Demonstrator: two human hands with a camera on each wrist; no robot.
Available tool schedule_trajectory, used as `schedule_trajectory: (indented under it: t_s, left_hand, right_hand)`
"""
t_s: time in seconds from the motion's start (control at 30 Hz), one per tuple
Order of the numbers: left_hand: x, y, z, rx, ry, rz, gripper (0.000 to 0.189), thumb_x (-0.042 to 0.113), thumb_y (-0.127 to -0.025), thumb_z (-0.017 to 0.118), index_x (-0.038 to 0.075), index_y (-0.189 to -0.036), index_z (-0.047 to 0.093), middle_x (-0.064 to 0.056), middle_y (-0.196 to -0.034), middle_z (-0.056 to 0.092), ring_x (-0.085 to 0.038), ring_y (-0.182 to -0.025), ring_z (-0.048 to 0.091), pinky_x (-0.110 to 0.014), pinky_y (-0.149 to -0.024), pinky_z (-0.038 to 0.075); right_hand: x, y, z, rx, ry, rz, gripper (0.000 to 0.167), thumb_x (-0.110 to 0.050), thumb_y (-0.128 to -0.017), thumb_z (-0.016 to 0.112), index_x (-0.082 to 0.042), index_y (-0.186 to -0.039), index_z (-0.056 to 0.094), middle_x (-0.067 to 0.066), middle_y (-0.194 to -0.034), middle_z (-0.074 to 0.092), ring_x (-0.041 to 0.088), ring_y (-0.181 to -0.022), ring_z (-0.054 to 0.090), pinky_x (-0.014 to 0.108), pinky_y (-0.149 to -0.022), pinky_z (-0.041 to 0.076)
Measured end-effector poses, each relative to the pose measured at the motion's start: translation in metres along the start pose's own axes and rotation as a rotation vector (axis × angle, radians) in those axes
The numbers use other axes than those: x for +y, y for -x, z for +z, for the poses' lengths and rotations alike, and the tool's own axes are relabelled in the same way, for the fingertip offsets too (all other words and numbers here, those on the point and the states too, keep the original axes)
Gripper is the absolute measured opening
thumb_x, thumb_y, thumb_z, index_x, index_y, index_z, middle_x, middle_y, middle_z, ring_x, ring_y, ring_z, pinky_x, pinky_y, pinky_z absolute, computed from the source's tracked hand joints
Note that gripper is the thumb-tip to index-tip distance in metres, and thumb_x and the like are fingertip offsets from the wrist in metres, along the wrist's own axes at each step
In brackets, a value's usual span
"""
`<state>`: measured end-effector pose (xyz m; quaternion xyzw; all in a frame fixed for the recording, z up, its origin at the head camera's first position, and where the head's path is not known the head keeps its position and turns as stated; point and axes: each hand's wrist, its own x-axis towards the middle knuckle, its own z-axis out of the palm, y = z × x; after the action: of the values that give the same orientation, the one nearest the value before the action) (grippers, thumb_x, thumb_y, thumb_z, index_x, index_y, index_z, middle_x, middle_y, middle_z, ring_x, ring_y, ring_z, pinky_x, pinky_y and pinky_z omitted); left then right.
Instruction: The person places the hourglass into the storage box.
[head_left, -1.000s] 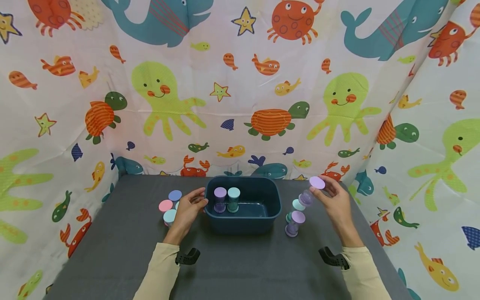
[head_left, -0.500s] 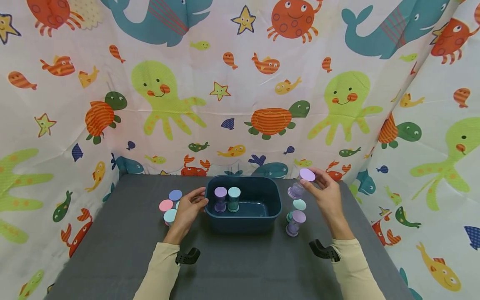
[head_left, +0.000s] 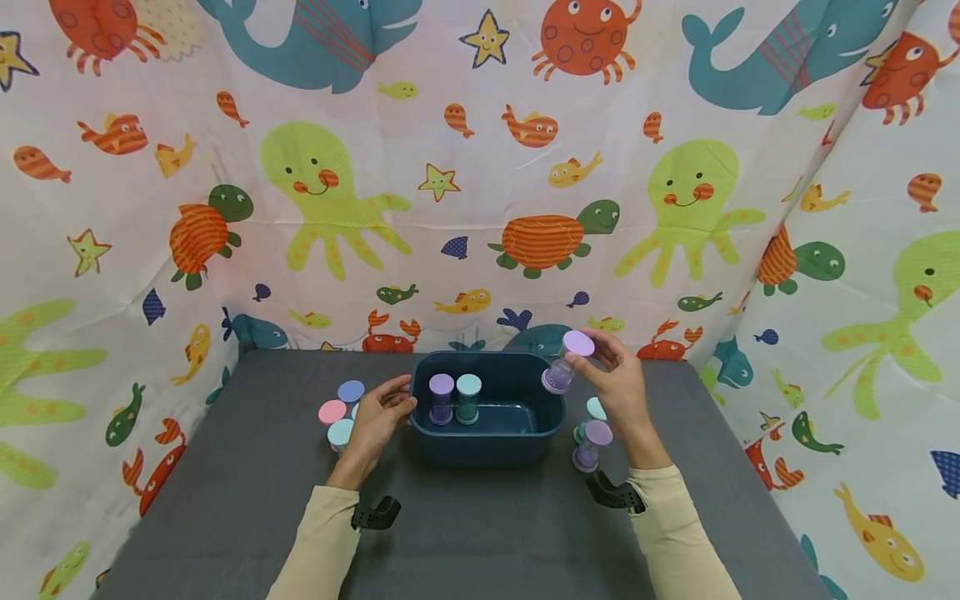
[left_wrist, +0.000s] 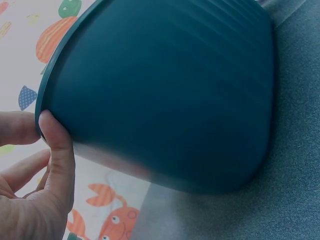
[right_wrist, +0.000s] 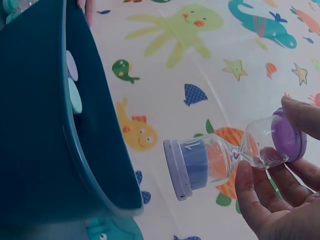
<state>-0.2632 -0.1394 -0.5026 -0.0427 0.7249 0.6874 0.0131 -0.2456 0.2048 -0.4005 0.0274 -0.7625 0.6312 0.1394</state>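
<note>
My right hand (head_left: 618,383) grips a purple-capped sand timer (right_wrist: 220,157) by one cap, tilted, close to the right end of a dark teal plastic bin (head_left: 480,450). In the right wrist view its clear glass waist and purple sand show. My left hand (head_left: 375,425) pinches the bin's left rim between thumb (left_wrist: 57,155) and fingers. Inside the bin, on its left side, stand a purple sand timer (head_left: 441,400) and a mint-green sand timer (head_left: 468,400). To the bin's right, another purple sand timer (head_left: 592,446) stands before a mint-green one (head_left: 596,408), partly hidden.
Left of the bin, partly behind my left hand, several more sand timers stand with blue (head_left: 350,391), pink (head_left: 332,411) and light blue (head_left: 340,433) caps. The grey tabletop (head_left: 480,533) is backed by a sea-animal curtain (head_left: 360,308). Black straps circle both wrists.
My right hand has carried the purple sand timer leftward, from above the right-hand timers to the bin's right rim. My left hand stays on the bin.
</note>
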Motion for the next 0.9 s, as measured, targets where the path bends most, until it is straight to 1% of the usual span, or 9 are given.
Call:
schedule_trajectory:
  t_s: [0.1,0.17,0.27,0.4,0.47,0.6,0.67,0.73,0.9]
  left_hand:
    - [-0.002,-0.001,0.001,0.000,-0.007,0.000,0.043,0.009,-0.093,0.065,0.014,-0.135,0.058,-0.012,-0.128,0.059,-0.022,-0.102,0.059,-0.025,-0.075,0.056]
    - [-0.002,-0.001,0.001,0.000,-0.010,-0.002,0.043,0.009,-0.093,0.064,0.014,-0.135,0.058,-0.012,-0.128,0.059,-0.022,-0.103,0.059,-0.025,-0.075,0.056]
    - [-0.003,-0.001,0.001,0.005,-0.010,-0.006,0.043,0.009,-0.093,0.065,0.014,-0.135,0.058,-0.012,-0.128,0.059,-0.022,-0.103,0.059,-0.025,-0.075,0.056]
    - [-0.002,-0.002,0.001,0.009,-0.010,-0.012,0.042,0.009,-0.093,0.065,0.015,-0.134,0.059,-0.012,-0.128,0.059,-0.023,-0.102,0.059,-0.025,-0.076,0.056]
    - [-0.002,-0.002,0.001,0.010,-0.009,-0.015,0.042,0.009,-0.093,0.065,0.015,-0.134,0.058,-0.012,-0.128,0.059,-0.023,-0.102,0.059,-0.025,-0.076,0.056]
    - [-0.003,-0.002,0.001,0.015,-0.013,-0.018,0.042,0.009,-0.093,0.065,0.016,-0.134,0.059,-0.012,-0.128,0.059,-0.023,-0.103,0.059,-0.026,-0.076,0.056]
    - [-0.003,-0.002,0.001,0.016,-0.013,-0.016,0.042,0.009,-0.093,0.065,0.015,-0.134,0.059,-0.012,-0.128,0.059,-0.023,-0.103,0.059,-0.025,-0.076,0.056]
    - [-0.003,-0.002,0.001,0.014,-0.013,-0.012,0.042,0.010,-0.093,0.065,0.015,-0.134,0.059,-0.012,-0.128,0.059,-0.023,-0.103,0.059,-0.025,-0.076,0.056]
    - [-0.003,-0.002,0.001,0.010,-0.016,-0.006,0.042,0.010,-0.093,0.065,0.015,-0.134,0.058,-0.012,-0.128,0.059,-0.023,-0.103,0.059,-0.025,-0.076,0.056]
  right_hand:
    - [0.002,0.000,0.007,-0.019,-0.026,0.004,0.051,-0.020,-0.089,0.073,-0.005,-0.134,0.055,0.011,-0.133,0.057,0.016,-0.118,0.053,0.047,-0.108,0.042]
    - [0.003,0.000,0.011,-0.028,-0.038,0.006,0.050,-0.019,-0.088,0.074,-0.006,-0.133,0.056,0.011,-0.133,0.057,0.016,-0.118,0.053,0.046,-0.108,0.043]
    - [0.006,-0.001,0.018,-0.041,-0.046,0.002,0.049,-0.019,-0.088,0.074,-0.007,-0.132,0.057,0.010,-0.132,0.058,0.015,-0.117,0.054,0.037,-0.105,0.046]
    - [0.008,-0.001,0.029,-0.051,-0.060,-0.004,0.048,-0.018,-0.086,0.076,-0.007,-0.130,0.059,0.012,-0.129,0.061,0.016,-0.114,0.056,0.023,-0.096,0.050]
    - [0.010,-0.001,0.034,-0.059,-0.058,-0.005,0.048,-0.018,-0.086,0.077,-0.007,-0.129,0.059,0.013,-0.127,0.062,0.018,-0.114,0.056,0.026,-0.095,0.050]
    - [0.015,-0.001,0.044,-0.084,-0.033,0.003,0.049,-0.020,-0.085,0.077,-0.008,-0.129,0.060,0.013,-0.129,0.061,0.024,-0.120,0.055,0.044,-0.104,0.046]
    - [0.018,-0.001,0.049,-0.095,-0.023,0.008,0.049,-0.020,-0.085,0.078,-0.009,-0.129,0.060,0.013,-0.130,0.061,0.026,-0.123,0.054,0.051,-0.108,0.042]
    - [0.022,-0.001,0.053,-0.105,-0.010,0.023,0.049,-0.021,-0.084,0.078,-0.011,-0.128,0.061,0.012,-0.131,0.061,0.027,-0.124,0.054,0.052,-0.109,0.042]
    - [0.028,-0.003,0.064,-0.144,0.023,0.050,0.050,-0.022,-0.082,0.080,-0.013,-0.128,0.061,0.011,-0.128,0.063,0.025,-0.120,0.056,0.042,-0.102,0.048]
